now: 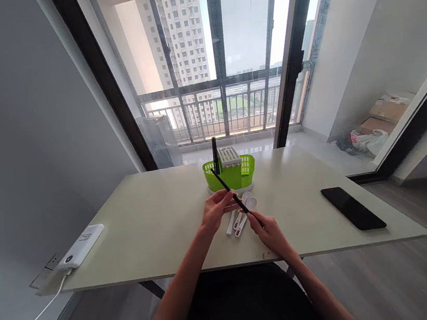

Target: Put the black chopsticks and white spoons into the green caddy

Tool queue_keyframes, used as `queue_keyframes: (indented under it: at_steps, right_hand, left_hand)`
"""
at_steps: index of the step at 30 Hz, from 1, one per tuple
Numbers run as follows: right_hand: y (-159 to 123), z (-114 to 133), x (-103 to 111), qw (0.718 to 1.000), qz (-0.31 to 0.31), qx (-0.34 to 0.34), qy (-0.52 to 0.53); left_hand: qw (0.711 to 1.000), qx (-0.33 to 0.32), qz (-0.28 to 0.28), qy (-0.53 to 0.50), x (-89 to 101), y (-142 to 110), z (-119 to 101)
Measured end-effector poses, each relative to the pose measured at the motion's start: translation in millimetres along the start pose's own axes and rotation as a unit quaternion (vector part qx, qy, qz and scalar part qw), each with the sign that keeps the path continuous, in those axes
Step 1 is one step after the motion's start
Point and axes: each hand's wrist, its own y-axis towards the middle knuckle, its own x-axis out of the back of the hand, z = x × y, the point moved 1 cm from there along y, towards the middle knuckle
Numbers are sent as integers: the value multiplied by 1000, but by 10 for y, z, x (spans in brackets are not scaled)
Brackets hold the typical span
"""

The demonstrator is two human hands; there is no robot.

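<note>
My left hand [216,208] and my right hand [269,232] hold black chopsticks [221,179] slantwise above the table. Whether it is one stick or a pair pressed together, I cannot tell. The left thumb and fingers close around the middle, while the right hand grips the near end. Beneath lie several white spoons [239,227], partly hidden by my hands. Just beyond stands a green utensil basket [233,179] with a white slotted top [229,156]. More black chopsticks [215,154] stand upright in its left part.
The pale table [158,214] carries a black phone [352,208] on the right and a white power strip or charger [82,246] with a cable at the left edge. Behind are glass doors and a balcony. Cardboard boxes [382,114] and bags sit beyond the right door.
</note>
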Motion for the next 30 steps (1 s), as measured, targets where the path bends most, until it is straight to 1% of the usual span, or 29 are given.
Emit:
queue_keyframes:
  at_steps: [6,11,17,23,26,30]
  right_hand:
    - [12,-46,-30,998,-38,5,-48]
    - [9,-94,-58,998,-42,4,-57]
    - [7,-80,-45,996,-55,5,-68]
    - [0,-20,-19,997,-45,6,-64]
    - [1,-18,-22,997,-47,8,-65]
    - [2,-40,-35,996,-51,13,-67]
  left_hand:
    - [998,-31,-52,-17,75,63,-31]
    - [995,-44,-85,-27,129,72,-68]
    - [994,-42,-94,-30,122,59,-56]
    - [995,-45,-91,-17,94,51,-51]
    - [995,-50,-89,-4,110,64,-88]
    - [993,-69,-99,12,182,109,-177]
